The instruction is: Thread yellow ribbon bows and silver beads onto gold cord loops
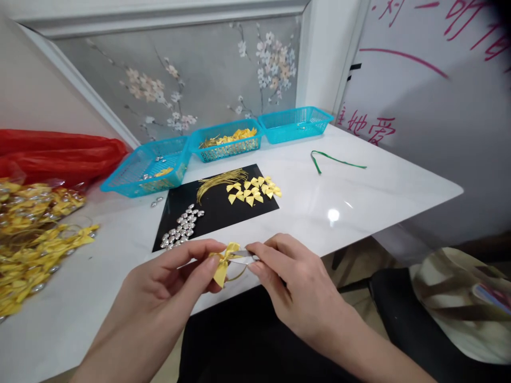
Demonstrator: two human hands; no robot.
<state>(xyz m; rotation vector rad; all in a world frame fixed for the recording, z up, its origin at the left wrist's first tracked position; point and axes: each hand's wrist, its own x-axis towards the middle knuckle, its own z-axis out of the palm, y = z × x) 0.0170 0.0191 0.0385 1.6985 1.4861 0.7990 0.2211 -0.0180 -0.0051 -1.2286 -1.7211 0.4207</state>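
1. Head view: the left hand (162, 292) is pinching a yellow bow (221, 273), thumb against fingers, by the surface's (295, 234) near edge.
2. Now the right hand (293, 276) is pinching a metal tool (244, 254), whose tips are meeting the bow's middle; a cord (238, 275) is curving below.
3. That bow is looking light, soft, probably slippery, easily creased; its knot is seeming the firmest hold.

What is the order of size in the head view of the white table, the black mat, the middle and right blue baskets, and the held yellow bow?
1. White table
2. Black mat
3. Middle blue basket and right blue basket: nearly alike, so unranked
4. Yellow bow, smallest although nearest
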